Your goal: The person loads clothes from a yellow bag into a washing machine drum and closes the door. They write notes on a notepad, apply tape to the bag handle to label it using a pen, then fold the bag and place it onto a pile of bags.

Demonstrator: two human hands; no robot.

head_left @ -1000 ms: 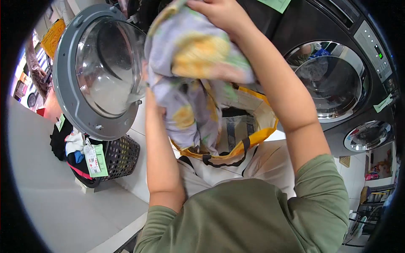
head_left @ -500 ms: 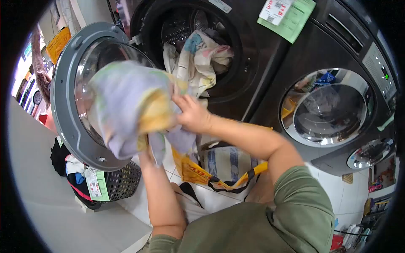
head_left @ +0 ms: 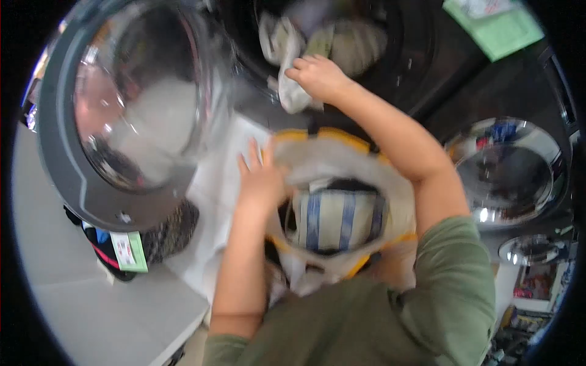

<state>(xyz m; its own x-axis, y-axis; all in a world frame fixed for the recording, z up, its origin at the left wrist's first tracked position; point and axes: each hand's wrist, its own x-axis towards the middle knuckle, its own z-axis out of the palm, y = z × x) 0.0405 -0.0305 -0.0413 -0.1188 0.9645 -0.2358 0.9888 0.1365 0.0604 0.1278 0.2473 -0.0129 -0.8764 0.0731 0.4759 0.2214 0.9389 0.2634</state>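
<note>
Dangling pale cloth [head_left: 294, 94] could slip free.
Your right hand [head_left: 322, 79] pinches only part; your left hand [head_left: 264, 183], fingers spread, looks empty.

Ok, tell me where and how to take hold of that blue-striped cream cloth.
Come down through the open mouth of the yellow-trimmed bag and pinch the far edge of the blue-striped cream cloth: a dark gap shows beyond it, probably finger room.
</note>
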